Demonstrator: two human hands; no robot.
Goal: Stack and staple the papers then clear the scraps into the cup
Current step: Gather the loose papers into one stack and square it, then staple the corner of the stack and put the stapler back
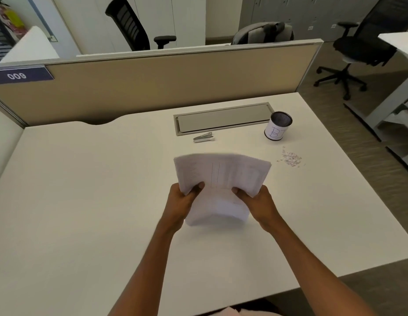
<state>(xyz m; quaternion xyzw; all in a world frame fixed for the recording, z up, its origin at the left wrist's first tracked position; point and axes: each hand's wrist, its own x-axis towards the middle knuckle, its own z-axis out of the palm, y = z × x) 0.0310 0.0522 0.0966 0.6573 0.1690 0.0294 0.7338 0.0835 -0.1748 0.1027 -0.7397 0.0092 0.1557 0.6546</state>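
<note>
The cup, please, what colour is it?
The cup is black mesh, wrapped in white paper; head view.

We count two hands, the left hand [182,201] and the right hand [257,201], and one stack of papers [221,176] whose sheets are too blurred to number. On the desk [84,190] we count one stapler [203,137] toward the far edge, one cup [277,128] near the far right corner, and one heap of scraps [289,158] with bits too small to tally.

Both hands [182,197] [255,199] hold papers [221,176] above desk [84,201].
</note>
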